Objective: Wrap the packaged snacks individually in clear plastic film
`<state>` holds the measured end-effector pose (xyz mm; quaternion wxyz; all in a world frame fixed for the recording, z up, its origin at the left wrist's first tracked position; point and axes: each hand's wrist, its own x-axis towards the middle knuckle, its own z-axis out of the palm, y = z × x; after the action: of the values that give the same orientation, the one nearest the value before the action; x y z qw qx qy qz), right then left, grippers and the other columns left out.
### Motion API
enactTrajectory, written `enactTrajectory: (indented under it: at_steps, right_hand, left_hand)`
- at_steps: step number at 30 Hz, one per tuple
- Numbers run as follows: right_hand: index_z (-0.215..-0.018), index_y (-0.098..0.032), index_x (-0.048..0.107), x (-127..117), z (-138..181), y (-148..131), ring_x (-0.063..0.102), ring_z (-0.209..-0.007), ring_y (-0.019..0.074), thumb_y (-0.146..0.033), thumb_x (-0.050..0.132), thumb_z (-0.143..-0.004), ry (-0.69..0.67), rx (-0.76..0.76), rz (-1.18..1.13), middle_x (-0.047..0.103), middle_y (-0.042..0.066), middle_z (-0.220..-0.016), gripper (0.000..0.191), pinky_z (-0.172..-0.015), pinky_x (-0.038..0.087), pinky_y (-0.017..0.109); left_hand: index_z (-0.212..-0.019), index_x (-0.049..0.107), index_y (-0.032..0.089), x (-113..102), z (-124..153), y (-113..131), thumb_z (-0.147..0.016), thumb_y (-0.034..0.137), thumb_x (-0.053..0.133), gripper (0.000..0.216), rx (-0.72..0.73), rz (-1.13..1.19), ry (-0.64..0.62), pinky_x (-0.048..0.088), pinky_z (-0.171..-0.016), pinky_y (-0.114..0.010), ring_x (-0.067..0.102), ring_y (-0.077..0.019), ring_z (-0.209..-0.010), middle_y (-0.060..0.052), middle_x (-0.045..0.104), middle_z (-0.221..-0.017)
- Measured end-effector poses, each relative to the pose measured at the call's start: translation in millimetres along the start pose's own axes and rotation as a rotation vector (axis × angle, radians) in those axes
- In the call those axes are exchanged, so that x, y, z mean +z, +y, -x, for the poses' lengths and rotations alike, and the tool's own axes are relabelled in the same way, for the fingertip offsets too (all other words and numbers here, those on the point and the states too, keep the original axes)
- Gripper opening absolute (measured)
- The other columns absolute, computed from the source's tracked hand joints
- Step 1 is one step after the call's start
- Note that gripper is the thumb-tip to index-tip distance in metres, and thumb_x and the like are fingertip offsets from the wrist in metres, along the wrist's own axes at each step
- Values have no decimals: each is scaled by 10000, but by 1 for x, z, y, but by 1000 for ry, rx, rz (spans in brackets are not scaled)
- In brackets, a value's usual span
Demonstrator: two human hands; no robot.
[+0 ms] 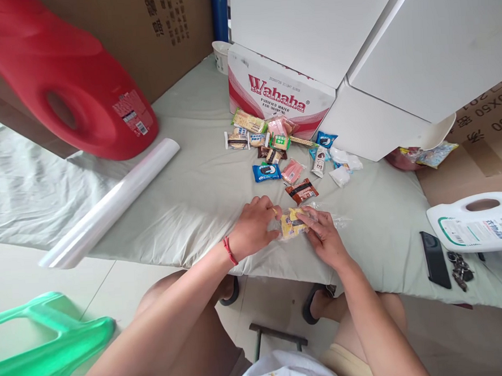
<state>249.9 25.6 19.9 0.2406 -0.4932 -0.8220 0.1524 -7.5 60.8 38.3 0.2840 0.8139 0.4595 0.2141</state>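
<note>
Yellow snack packet (293,226), in crinkled clear film (340,221), sits near the front edge of a creased cloth (200,197), left hand (256,223) and right hand (327,240) grasping it. Glossy wrapped snacks (267,172) crowd just beyond, before a boxy Wahaha carton (277,93); smooth roll (116,205) leftward, white jug (478,222) rightward.

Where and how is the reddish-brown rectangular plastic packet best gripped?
Probably pinch the reddish-brown packet by its right end, coming from the right: it lies flat with that end untouched, while the square pink plastic packet sits behind its left part and the rectangular yellow plastic packet is held nearer.
</note>
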Motion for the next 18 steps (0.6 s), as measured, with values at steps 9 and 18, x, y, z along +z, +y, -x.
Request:
enactTrajectory:
  at_steps: [9,18]
  right_hand:
    - [-1479,-419,521,-1,-2,-4,523,-1269,251,-191,438,-1027,0,-11,23,516,13,-1526,513,-1064,486,499]
    - [-1499,-430,487,-2,-2,-2,516,-1276,252,-168,437,-1020,4,-20,11,497,16,-1547,548,-1059,481,520]
  left_hand:
    - [-795,723,198,1,-5,0,-887,217,605,151,18,-246,-127,388,-868,-446,538,-293,-1016,-108,648,-943]
    - [-856,652,202,-27,4,-30,-888,390,561,212,-194,411,17,478,-758,-297,596,-171,-820,-25,659,-890]
